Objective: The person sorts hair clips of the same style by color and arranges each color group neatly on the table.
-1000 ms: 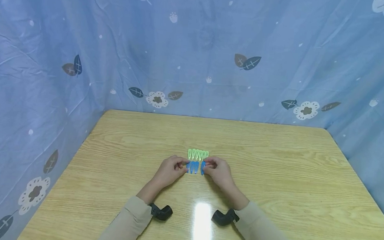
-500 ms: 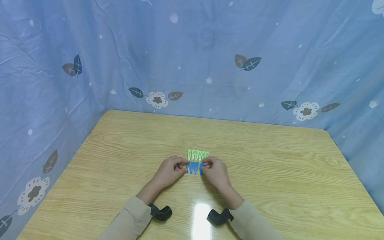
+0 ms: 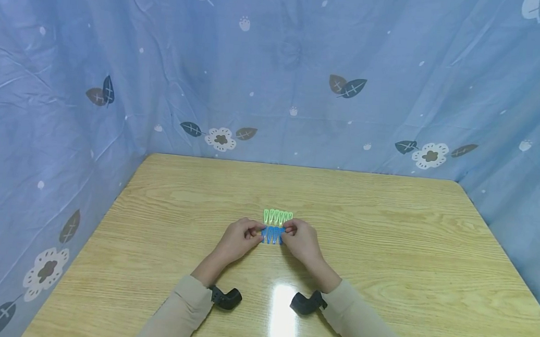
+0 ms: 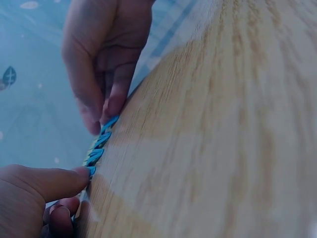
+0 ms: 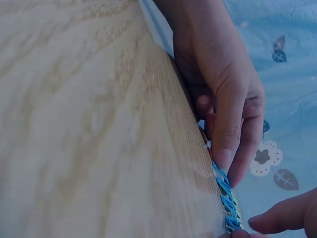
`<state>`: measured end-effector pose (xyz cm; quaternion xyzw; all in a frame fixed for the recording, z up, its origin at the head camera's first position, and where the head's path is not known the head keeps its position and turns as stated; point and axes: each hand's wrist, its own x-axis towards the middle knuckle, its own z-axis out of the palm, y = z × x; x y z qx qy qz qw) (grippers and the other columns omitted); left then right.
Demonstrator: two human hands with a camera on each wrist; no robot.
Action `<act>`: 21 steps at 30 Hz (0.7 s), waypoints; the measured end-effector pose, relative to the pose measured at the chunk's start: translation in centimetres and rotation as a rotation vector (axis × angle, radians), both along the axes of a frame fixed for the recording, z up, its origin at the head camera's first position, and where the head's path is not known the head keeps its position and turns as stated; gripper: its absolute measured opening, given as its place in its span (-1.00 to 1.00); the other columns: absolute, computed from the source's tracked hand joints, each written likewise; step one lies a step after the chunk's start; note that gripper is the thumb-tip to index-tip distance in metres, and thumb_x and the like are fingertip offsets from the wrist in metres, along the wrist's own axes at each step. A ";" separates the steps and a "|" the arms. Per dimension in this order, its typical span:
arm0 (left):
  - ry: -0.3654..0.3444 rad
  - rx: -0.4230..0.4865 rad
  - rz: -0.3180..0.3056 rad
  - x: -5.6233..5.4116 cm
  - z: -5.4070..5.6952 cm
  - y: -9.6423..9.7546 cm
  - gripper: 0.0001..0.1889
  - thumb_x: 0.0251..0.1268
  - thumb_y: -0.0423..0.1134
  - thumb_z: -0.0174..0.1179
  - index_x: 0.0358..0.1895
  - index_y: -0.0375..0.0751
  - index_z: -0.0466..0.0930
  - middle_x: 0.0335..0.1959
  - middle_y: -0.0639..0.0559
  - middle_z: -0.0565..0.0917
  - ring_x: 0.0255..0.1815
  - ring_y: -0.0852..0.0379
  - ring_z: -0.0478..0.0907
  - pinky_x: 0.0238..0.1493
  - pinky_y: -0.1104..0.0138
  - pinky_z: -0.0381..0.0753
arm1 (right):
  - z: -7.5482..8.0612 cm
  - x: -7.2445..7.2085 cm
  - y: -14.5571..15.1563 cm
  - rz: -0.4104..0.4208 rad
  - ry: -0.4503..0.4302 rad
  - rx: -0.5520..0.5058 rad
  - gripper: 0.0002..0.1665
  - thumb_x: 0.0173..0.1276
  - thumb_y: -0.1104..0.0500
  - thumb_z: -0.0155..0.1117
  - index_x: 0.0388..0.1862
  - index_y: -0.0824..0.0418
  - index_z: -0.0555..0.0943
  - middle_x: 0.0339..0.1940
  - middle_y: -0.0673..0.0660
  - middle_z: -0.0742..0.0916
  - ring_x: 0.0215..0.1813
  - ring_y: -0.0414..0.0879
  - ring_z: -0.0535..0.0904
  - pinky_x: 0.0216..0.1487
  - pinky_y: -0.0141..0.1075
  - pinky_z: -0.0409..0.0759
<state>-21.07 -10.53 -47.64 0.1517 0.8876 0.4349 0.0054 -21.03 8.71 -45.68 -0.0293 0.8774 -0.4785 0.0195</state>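
Several blue snap hair clips (image 3: 272,235) lie upright side by side in a short row on the wooden table. Just behind them runs a matching row of light green snap hair clips (image 3: 277,217). My left hand (image 3: 239,237) pinches the leftmost blue clip, thumb at its near end and forefinger at its far end. At the other end of the row, my right hand (image 3: 303,241) pinches the rightmost blue clip, partly hiding it. The left wrist view shows the blue clips (image 4: 95,154) edge-on between both hands.
The wooden table (image 3: 386,250) stretches out around the clips. A blue patterned curtain (image 3: 285,86) hangs behind it and along both sides. Black camera mounts (image 3: 227,298) sit on both wrists, over the table's near part.
My right hand has slid the rightmost blue clip leftward, closing the gap to the other blue clips. The left hand has stayed in place.
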 end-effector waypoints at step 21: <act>-0.031 0.087 -0.021 -0.1 0.3 -0.1 -0.75 0.29 -0.26 0.23 0.00 -0.21 0.66 -0.38 0.09 0.54 -0.40 0.21 0.43 -0.36 0.41 0.48 | 1.3 0.6 9.8 -0.020 -0.043 -0.066 -0.60 0.43 0.15 0.13 0.12 0.38 0.53 -0.05 0.28 0.63 -0.07 0.08 0.62 -0.17 -0.26 0.62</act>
